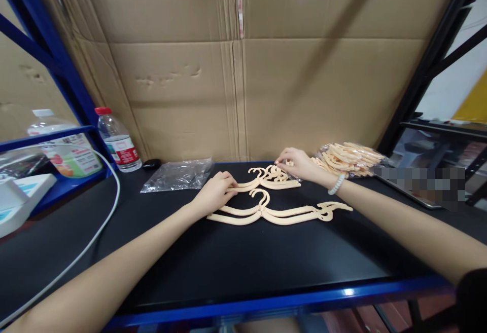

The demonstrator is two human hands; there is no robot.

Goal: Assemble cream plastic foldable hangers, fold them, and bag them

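Note:
My left hand (216, 191) is closed on the left end of a cream clothes hanger (280, 185), the farther one on the black table. My right hand (299, 163) reaches over the right side, fingers pinched together at the top of a small cluster of cream hanger parts (276, 173); its fingertips are partly hidden. Nearer to me lies another set of cream hangers (262, 214), two arms deep, with hooks pointing away. A loose curved hanger piece (326, 211) rests at its right end, and its left end is just below my left hand.
A clear plastic bag of cream hanger parts (348, 159) lies at the back right, beside a flat tablet-like device (409, 187). Back left are a flat clear bag (177, 175), a red-capped bottle (119, 140) and a black object (151, 163). A white cable (110, 211) crosses the left side.

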